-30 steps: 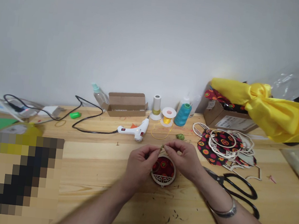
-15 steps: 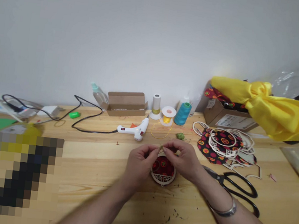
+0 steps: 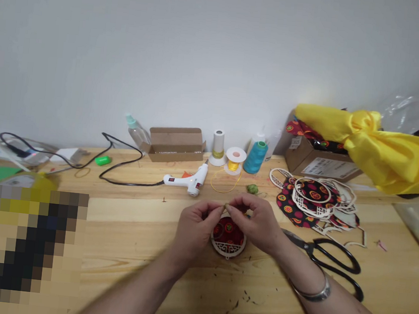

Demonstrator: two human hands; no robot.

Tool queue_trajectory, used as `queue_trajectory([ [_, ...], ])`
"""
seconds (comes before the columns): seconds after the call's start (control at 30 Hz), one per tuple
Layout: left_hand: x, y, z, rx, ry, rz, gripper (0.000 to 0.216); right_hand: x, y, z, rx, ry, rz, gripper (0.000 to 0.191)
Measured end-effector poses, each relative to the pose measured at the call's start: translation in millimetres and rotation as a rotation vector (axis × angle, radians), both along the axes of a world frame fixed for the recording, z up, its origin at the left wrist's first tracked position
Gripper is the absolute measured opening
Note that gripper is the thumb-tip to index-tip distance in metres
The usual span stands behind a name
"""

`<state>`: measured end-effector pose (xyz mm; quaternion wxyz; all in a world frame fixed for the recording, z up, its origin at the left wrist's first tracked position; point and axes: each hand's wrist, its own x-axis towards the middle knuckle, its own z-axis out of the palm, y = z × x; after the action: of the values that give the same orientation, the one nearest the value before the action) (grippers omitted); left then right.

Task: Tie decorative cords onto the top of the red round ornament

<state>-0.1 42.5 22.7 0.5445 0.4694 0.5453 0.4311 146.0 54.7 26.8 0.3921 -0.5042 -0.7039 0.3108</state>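
Observation:
My left hand (image 3: 195, 228) and my right hand (image 3: 258, 222) meet fingertip to fingertip over a round wooden fretwork ornament (image 3: 228, 238) with red patterned cloth inside, which lies on the wooden table (image 3: 129, 238). Both hands pinch a tiny greenish piece (image 3: 225, 207) between thumb and forefinger, just above the ornament's top edge. What the piece is I cannot make out. A metal bangle (image 3: 315, 292) circles my right wrist.
Black scissors (image 3: 333, 262) lie right of my right hand. Behind are a white glue gun (image 3: 192, 181) with black cord, thread spools (image 3: 256, 158), a small open carton (image 3: 175, 144), a pile of fretwork frames and cloth rounds (image 3: 313, 200), a box with yellow fabric (image 3: 375, 147).
Both hands stay pinched together over the ornament with hardly any movement; the view has shifted slightly.

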Motion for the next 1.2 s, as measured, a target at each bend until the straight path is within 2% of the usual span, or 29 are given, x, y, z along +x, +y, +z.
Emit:
queue_trajectory([
  [0.3, 0, 2, -1.7, 0.007, 0.038, 0.028, 0.02, 2, -1, 4.2, 0.02, -0.011, -0.006, 0.009],
  [0.63, 1, -3, -5.4, 0.074, 0.104, -0.047, 0.018, 1, 0, -2.2, 0.008, -0.012, -0.007, 0.007],
  [1.2, 2, 3, 5.9, -0.175, -0.213, 0.046, 0.015, 2, -1, 2.3, 0.038, 0.001, 0.066, 0.005],
])
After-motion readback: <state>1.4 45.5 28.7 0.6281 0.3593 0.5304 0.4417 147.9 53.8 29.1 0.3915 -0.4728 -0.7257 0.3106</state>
